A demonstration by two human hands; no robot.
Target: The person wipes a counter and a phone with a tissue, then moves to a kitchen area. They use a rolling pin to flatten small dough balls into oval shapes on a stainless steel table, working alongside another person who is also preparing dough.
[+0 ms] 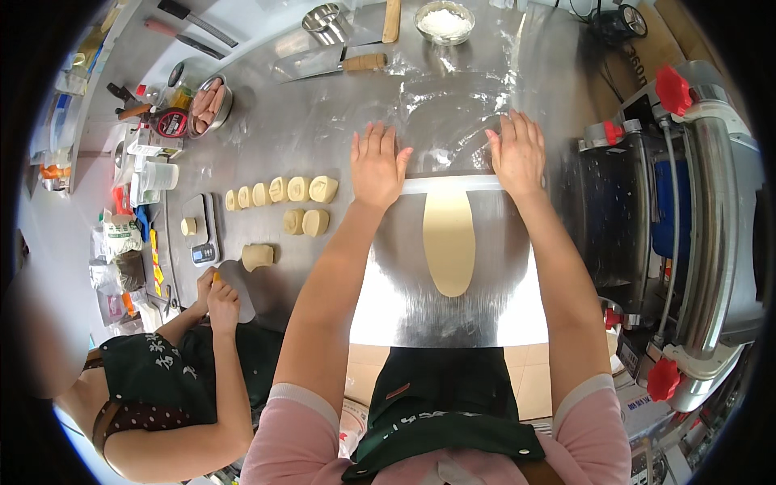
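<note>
A long tongue of pale, flat-rolled dough (pixel 449 248) lies on the steel worktop before me. Across its far end runs a white rolling pin (pixel 450 183). My left hand (pixel 378 162) is flat over the pin's left end, fingers straight and pointing away from me, thumb spread. Over the right end lies my right hand (pixel 518 148), palm down, likewise with fingers extended beyond the pin. Neither hand curls around it. Both pin ends are largely hidden beneath my hands and wrists.
Several dough pieces (pixel 279 189) sit left, near a digital scale (pixel 203 230) bearing one piece. A co-worker's hands (pixel 219 298) hold a scraper beside a dough block (pixel 257 257). A flour bowl (pixel 444 23) and a wooden-handled knife (pixel 364 62) lie beyond; a roller machine (pixel 709 236) stands right.
</note>
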